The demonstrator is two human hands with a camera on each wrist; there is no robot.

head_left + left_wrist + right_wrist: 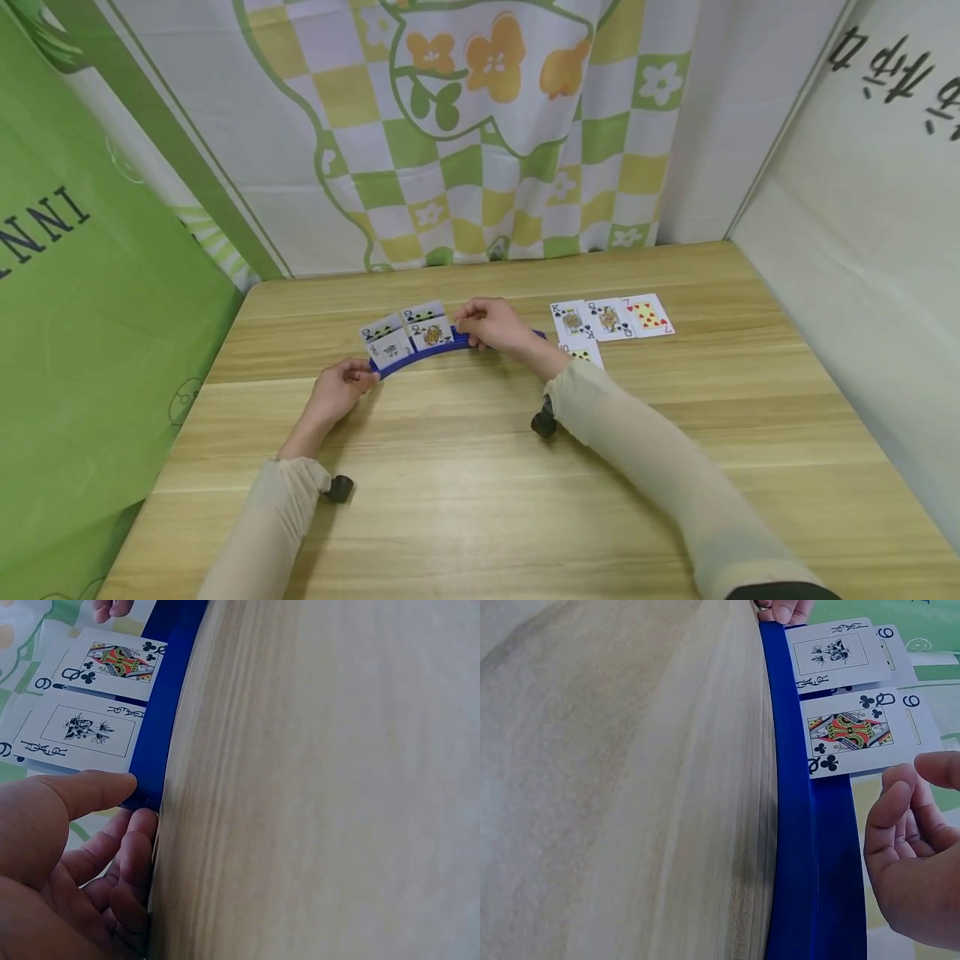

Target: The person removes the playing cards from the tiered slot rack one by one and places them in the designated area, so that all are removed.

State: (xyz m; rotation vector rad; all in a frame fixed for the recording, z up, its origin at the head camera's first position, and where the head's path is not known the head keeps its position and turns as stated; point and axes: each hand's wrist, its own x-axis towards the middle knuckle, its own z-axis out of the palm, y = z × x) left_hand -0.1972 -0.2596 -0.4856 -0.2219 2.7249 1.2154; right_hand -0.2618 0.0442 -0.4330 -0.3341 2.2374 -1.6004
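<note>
A curved blue card holder lies on the table with cards standing in it. At its left end my left hand pinches the blue plastic between thumb and fingers. The joker and the queen of clubs stand in front, side by side. Behind them stick up two number cards with black pips. My right hand is over the right part of the holder, close beside the queen of clubs. Its fingers are loosely bent, thumb and index tips slightly apart, and no card shows between them.
To the right on the wooden table lie a king of spades, a queen of spades and a seven of hearts. A black ten lies below the king, partly behind my right wrist. A patterned curtain hangs behind the table.
</note>
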